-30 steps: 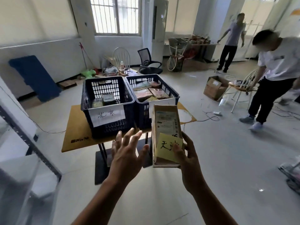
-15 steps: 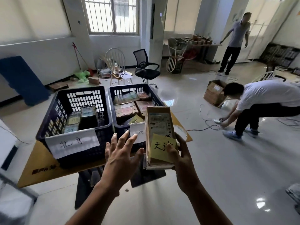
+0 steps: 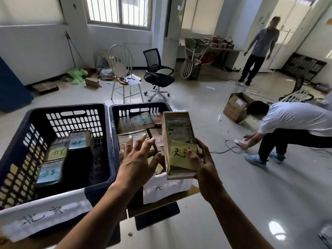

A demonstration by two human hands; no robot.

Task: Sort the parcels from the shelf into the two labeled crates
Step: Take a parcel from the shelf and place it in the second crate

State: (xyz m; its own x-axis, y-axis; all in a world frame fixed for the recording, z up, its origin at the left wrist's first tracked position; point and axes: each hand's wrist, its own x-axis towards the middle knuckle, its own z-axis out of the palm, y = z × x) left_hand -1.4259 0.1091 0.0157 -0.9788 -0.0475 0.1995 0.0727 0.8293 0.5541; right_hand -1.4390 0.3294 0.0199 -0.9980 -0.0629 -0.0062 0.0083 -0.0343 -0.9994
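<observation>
My right hand (image 3: pixel 203 163) grips a brown cardboard parcel (image 3: pixel 177 133) with a shipping label and a yellow handwritten note, holding it above the right edge of the right crate (image 3: pixel 138 107). My left hand (image 3: pixel 138 159) hovers with spread fingers over that crate's front, holding nothing. The right crate holds several parcels and has a white paper label on its front. The left crate (image 3: pixel 59 112), dark blue with its own white paper label, holds several parcels with yellow and blue notes.
Both crates stand on a small brown table (image 3: pixel 167 200). On the floor to the right, a person (image 3: pixel 287 126) bends over a cable near a cardboard box (image 3: pixel 235 106). Another person (image 3: pixel 258 49) stands at the back. Two chairs (image 3: pixel 158 72) stand behind the crates.
I have stepped closer, so the crates now lie right under my hands. The parcel in my right hand has come over the right crate's edge. The person on the right bent down.
</observation>
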